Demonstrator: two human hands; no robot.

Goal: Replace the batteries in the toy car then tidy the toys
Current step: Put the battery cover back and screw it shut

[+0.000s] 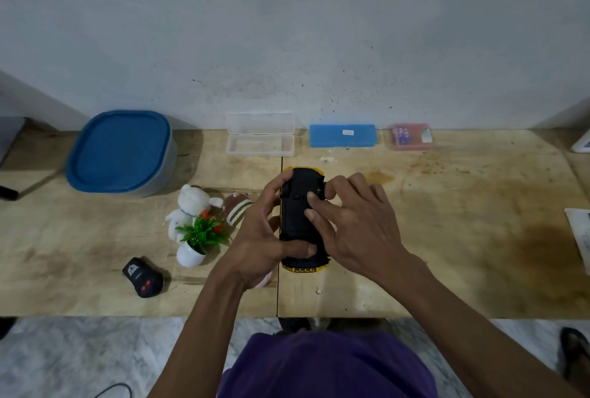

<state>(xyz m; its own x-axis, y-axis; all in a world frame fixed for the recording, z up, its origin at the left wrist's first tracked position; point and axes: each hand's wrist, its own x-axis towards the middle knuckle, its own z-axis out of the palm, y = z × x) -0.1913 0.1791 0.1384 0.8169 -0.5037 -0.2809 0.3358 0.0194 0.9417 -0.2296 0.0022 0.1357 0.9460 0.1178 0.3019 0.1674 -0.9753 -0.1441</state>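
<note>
- We have the yellow plastic toy car [298, 222] turned belly-up over the pale wooden table [447, 238], its black underside facing us, so the step in hand looks like working the battery cover.
- Our left hand [260, 238] is wrapped round the car's left flank, thumb laid across the near end and fingertips hooked over the far end; this clamp should stay firm so the body cannot twist.
- Our right hand [354, 225] rests on the underside with two fingers pressing the black panel, not curled round anything; whether the cover is already loose we cannot tell.
- We judge it best to press at the latch and slide along the car's length, not pry upward, as a thin plastic tab could snap.
- Keep the car low over the table so a freed cover or cell does not roll off.
- The open clear plastic case [260, 142], the blue plastic box [343, 136] and the pink plastic box [410, 137] lie at the wall; we cannot tell which holds fresh cells.
- The black remote control [143, 276], white plush bear [188, 209], small potted plant [198, 241] and blue-lidded grey tub [121, 155] wait for tidying.
</note>
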